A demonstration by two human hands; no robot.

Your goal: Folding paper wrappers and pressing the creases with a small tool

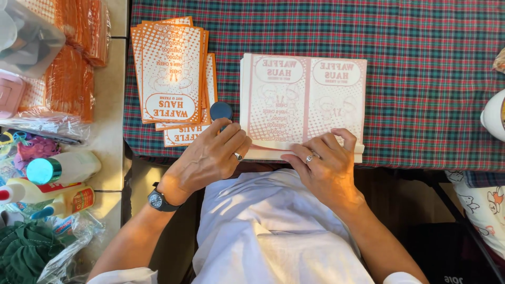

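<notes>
— What are the two hands doing right now?

— Both are working at the near edge of a stack of pale printed paper sheets (302,97) that is lying flat on the surface under a plaid cloth (421,63). The left hand (210,158) is resting palm down at the stack's near left corner, its fingers (231,138) lying nearly straight and close together, pressing rather than gripping. The right hand (326,165) is sitting on the near right part, its fingers (344,138) curling over a narrow folded strip (268,146) along that edge.

— Is the right hand actually pinching the strip?

— It is looking that way, though the thumb is hiding beneath the hand, so I cannot tell how tight the hold is.

— What is lying around them?

— A fanned pile of orange printed bags (171,73) is sitting just beside the stack on the left, and a small dark round lid (221,110) is lying between the two piles, just above the left fingertips. Off the cloth, at the far left, glue bottles (47,192) are lying on their sides near bundles of orange sheets in plastic (68,79). A dark wristwatch (157,200) is showing on the left wrist, and each hand is wearing a ring.
</notes>
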